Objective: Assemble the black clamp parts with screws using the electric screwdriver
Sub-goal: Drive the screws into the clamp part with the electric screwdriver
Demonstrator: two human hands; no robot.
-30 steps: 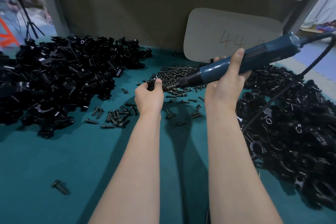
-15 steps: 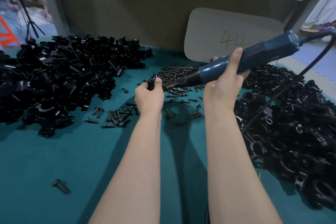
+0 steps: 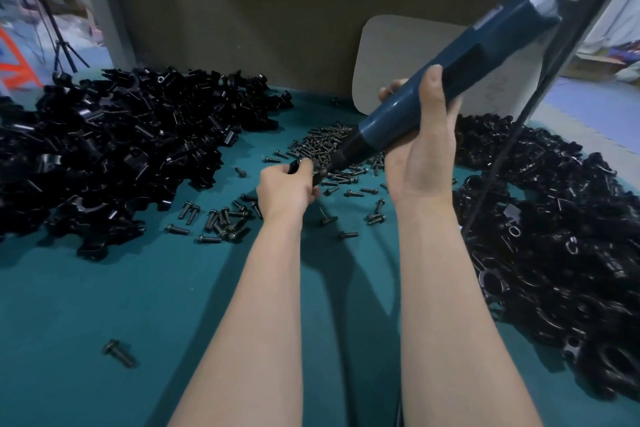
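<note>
1. The clamp part (image 3: 295, 166) is pinched in the curled fingers of the left hand (image 3: 285, 185). It looks like a small, rigid black moulding, light enough for the fingertips alone.
2. Its glossy faces may be slippery. It is best gripped by the flat sides, with the screw hole left facing the bit.
3. The electric screwdriver (image 3: 485, 45) is probably the heavier piece, a stiff blue barrel with a cable (image 3: 519, 114) at its rear.
4. The right hand (image 3: 420, 156) wraps the forward barrel, thumb laid up the side. Holding it there should steady the nose.
5. The dark nose ends just beside the left fingertips, seemingly on the part. The contact is too blurred to confirm.
6. The part is shiny and mostly hidden by the fingers. Short dark screws (image 3: 322, 146) lie just beyond the left knuckles.
</note>
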